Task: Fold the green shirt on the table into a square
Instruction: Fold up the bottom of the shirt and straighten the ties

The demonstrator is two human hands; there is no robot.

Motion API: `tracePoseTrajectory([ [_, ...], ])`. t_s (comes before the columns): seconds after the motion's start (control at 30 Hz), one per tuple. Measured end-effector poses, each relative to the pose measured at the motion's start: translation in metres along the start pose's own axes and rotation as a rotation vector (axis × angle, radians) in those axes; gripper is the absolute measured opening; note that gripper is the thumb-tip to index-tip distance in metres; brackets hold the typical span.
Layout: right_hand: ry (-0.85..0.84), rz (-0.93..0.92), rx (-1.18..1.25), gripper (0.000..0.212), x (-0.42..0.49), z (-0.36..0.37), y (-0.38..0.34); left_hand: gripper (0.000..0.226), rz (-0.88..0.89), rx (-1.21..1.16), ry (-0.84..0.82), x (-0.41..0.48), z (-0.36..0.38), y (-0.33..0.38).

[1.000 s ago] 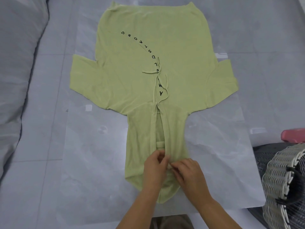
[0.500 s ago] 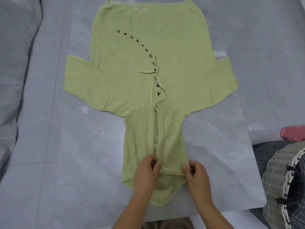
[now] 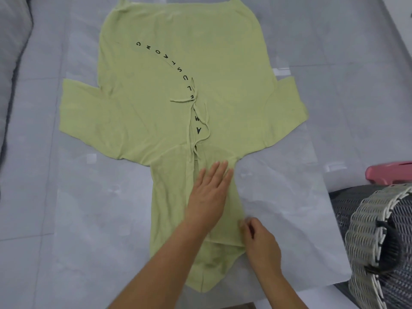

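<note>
The green shirt (image 3: pixel 156 97) lies flat and spread out on the grey table, its hood pointing toward me, black letters curving across its front and thin drawstrings lying loose near the middle. My left hand (image 3: pixel 208 192) lies flat on the right half of the hood, fingers straight and pressed on the cloth. My right hand (image 3: pixel 259 237) sits at the hood's right edge near its lower corner, fingers curled and pinching the fabric edge. Both short sleeves stick out to the sides.
A clear plastic sheet (image 3: pixel 301 208) covers the table under the shirt. A woven basket (image 3: pixel 379 237) stands at the right edge, with a pink object (image 3: pixel 392 172) behind it. A grey cushion (image 3: pixel 11 63) lies along the left side.
My left hand has left the hood's opening, slid up and flattened on the hood. My right hand has moved to the hood's right edge. The hood's slit is now narrower.
</note>
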State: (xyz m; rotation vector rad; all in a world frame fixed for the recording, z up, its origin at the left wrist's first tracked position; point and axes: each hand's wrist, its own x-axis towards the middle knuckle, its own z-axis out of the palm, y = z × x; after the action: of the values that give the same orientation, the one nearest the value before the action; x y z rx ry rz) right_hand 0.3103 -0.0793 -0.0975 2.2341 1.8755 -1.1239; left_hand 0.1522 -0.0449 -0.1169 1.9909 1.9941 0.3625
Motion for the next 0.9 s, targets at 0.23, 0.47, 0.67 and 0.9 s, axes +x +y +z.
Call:
tracePoseTrajectory([
  [0.23,-0.067,0.044,-0.086,0.033,-0.023,0.011,0.027,0.063,0.084,0.127,-0.106,0.001,0.027,-0.015],
  [0.47,0.016,-0.122,-0.083,0.053,0.000,-0.008,0.007,0.057,0.169,0.089,-0.018,0.007,0.031,-0.021],
  [0.67,0.070,-0.151,0.139,0.017,0.075,-0.009,-0.042,0.056,0.137,0.043,-0.001,0.003,0.030,-0.020],
  [0.9,0.409,-0.143,0.041,0.040,0.065,0.025,-0.042,0.056,0.051,0.085,0.000,0.002,0.031,-0.017],
])
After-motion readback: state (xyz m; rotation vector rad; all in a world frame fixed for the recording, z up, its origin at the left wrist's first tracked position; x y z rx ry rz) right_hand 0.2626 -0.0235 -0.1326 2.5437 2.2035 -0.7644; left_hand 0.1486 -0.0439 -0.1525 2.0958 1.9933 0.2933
